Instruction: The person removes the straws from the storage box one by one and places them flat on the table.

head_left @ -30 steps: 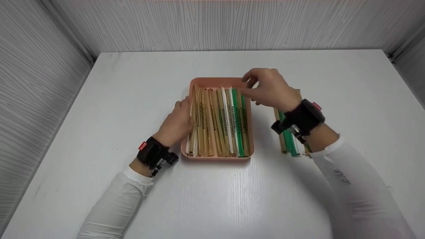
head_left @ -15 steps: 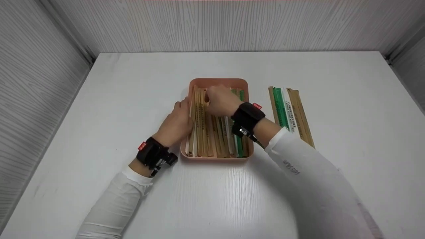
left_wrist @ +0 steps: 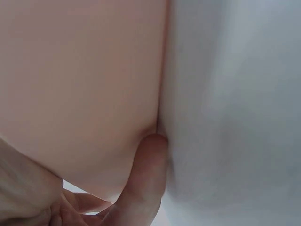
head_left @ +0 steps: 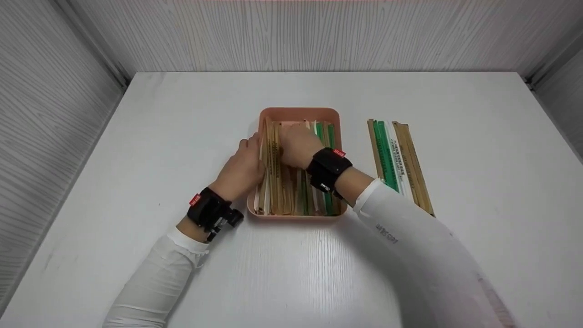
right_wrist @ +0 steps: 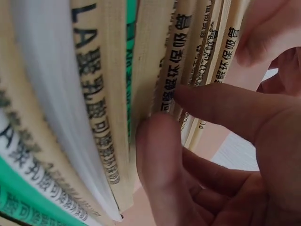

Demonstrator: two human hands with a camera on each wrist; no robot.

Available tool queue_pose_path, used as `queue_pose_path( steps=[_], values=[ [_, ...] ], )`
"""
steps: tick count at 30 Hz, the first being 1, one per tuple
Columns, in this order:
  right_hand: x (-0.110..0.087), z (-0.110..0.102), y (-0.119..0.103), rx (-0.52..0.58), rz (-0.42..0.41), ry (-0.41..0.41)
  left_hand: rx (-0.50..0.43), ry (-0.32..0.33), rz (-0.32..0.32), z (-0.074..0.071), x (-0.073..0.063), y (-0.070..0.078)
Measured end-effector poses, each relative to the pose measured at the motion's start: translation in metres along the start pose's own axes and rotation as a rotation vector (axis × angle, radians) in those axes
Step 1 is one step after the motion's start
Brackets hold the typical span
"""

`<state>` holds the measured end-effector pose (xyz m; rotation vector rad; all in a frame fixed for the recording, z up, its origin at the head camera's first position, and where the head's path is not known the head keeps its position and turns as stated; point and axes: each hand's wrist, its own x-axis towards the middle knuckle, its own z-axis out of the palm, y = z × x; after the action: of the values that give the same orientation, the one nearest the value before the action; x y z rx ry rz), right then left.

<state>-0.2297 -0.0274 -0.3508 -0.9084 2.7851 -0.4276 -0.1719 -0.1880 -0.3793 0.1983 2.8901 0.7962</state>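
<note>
Paper-wrapped drinking straws, brown, white and green with printed lettering, stand side by side in a pink box. My left hand grips the box's left wall; in the left wrist view a fingertip presses the pink side low down by the table. My right hand reaches into the far half of the box. The right wrist view has its thumb and index finger closing on a brown wrapped straw in the row. In the head view the hand's back hides those fingertips.
To the right of the box lies a row of more wrapped straws, partly covered by my right sleeve. The white table ends at a grey wood-grain panel at the back.
My right hand has come from above the box's right rim leftward and down among the straws, uncovering the row at the right. The left hand keeps its place on the box.
</note>
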Motion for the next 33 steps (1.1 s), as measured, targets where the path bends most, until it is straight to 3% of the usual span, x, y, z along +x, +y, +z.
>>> queue_pose_path(
  steps=[7,12,20,27,33],
  values=[
    [0.003,0.0,0.001,-0.045,-0.001,-0.006,-0.004,0.008,0.005,-0.001,0.0,0.001],
    [0.005,0.001,0.005,-0.005,0.048,-0.03,0.008,0.006,0.023,0.0,0.0,0.002],
    [0.001,-0.004,0.012,0.191,0.136,-0.018,-0.025,-0.001,0.001,0.0,0.001,0.002],
    [-0.01,-0.019,0.018,0.337,0.087,0.022,-0.022,-0.002,0.011,-0.001,0.0,-0.001],
    [-0.029,-0.038,0.025,0.6,0.052,0.119,-0.02,-0.013,0.011,0.0,-0.001,-0.001]
  ],
)
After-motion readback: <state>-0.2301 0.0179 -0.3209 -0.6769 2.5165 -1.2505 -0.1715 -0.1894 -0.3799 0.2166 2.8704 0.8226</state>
